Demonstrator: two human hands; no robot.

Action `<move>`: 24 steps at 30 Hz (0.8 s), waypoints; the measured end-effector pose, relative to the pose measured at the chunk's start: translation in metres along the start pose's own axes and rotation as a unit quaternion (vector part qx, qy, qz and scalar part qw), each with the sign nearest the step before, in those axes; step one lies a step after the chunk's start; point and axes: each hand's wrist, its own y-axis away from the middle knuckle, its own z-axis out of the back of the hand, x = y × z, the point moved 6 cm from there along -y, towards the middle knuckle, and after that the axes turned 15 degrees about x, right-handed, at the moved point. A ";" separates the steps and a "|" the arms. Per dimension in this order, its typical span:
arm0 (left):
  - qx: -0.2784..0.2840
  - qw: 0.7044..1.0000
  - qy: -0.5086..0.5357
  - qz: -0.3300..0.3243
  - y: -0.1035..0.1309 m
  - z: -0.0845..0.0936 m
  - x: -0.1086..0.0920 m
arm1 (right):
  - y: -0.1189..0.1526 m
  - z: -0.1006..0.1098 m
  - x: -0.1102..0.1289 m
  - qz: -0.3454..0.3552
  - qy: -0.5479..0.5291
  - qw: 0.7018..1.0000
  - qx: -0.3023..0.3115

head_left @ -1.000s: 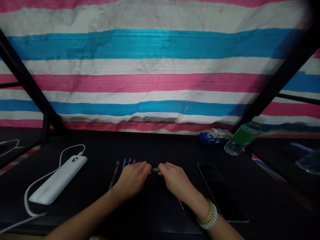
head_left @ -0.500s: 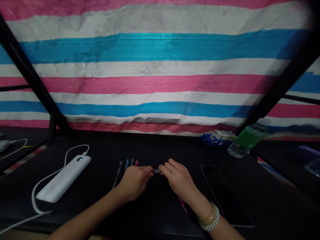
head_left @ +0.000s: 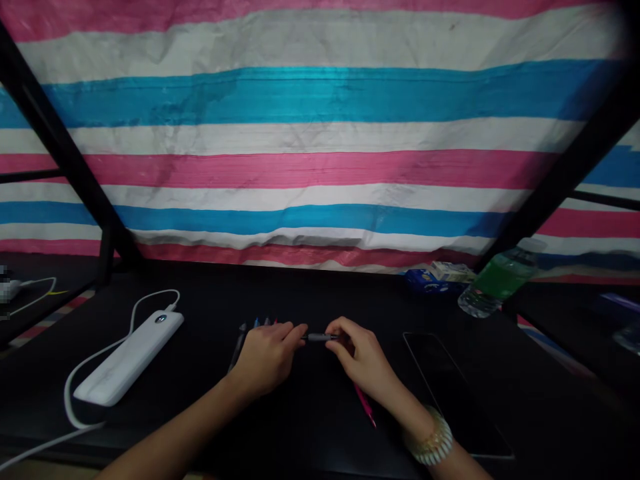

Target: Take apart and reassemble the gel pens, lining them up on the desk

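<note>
Between my two hands a dark pen (head_left: 319, 337) with a grey grip lies level, just above the black table. My left hand (head_left: 269, 353) pinches its left end, and my right hand (head_left: 359, 350) pinches the right end with thumb and fingertips. Partly under my right hand lies a pink pen (head_left: 365, 404), its tip toward the table's front. Beside my left hand is a dark pen with a clear barrel (head_left: 238, 348). Tips of several other pens, among them a blue one (head_left: 257, 322), show behind the left hand; the rest of them is hidden.
A white power bank (head_left: 129, 360) with a white cable (head_left: 75, 373) lies at the left. To the right are a dark phone or tablet (head_left: 453, 393), a green-labelled bottle (head_left: 503, 279) leaning over, and a blue packet (head_left: 427, 281). Black posts and a striped sheet stand behind.
My right hand has shifted slightly right and turned its fingers, so more of the pen's grey grip shows between the hands. More of the pink pen is visible too.
</note>
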 end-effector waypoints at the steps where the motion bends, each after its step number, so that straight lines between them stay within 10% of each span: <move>1: 0.000 1.000 0.000 0.001 0.000 0.000 0.000 | 0.000 0.000 -0.002 -0.002 -0.025 1.000 -0.003; 24: -0.015 0.999 0.024 0.026 0.001 0.003 0.002 | -0.001 -0.002 -0.007 -0.035 -0.098 0.995 0.009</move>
